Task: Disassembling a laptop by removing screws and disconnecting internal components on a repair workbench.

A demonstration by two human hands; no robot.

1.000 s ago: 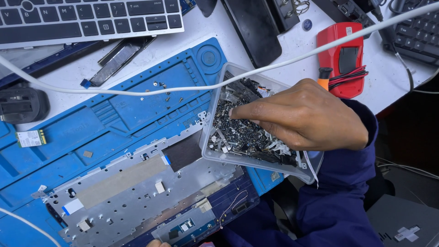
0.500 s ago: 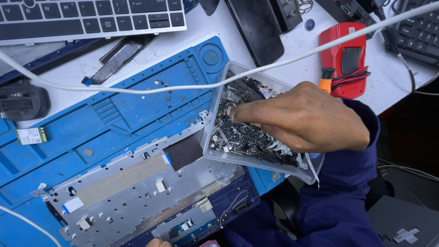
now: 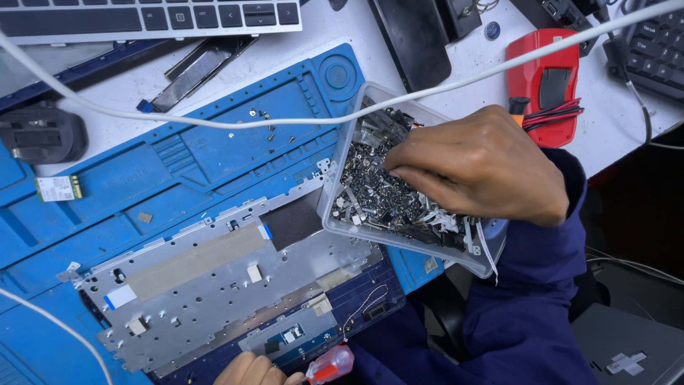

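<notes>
My right hand (image 3: 484, 167) reaches into a clear plastic tray (image 3: 340, 153) that holds a heap of small screws and metal bits (image 3: 370, 196). Its fingertips are pinched together in the pile. The tray rests tilted on the right end of a blue work mat (image 3: 214, 150) and overlaps a silver laptop keyboard backplate (image 3: 214, 285). At the bottom edge only the top of my left hand (image 3: 251, 371) shows. It grips a screwdriver with a red and clear handle (image 3: 331, 365) just below the backplate.
A white cable (image 3: 214, 121) runs across the mat and over the tray. A laptop keyboard (image 3: 149, 16) lies at the back, a red tool (image 3: 545, 85) to the right, a black adapter (image 3: 43, 134) and a small green card (image 3: 58, 188) on the left. Loose screws (image 3: 267, 132) lie on the mat.
My right hand's fingers have shifted slightly inside the tray, stirring the screws. The left hand stays at the bottom edge.
</notes>
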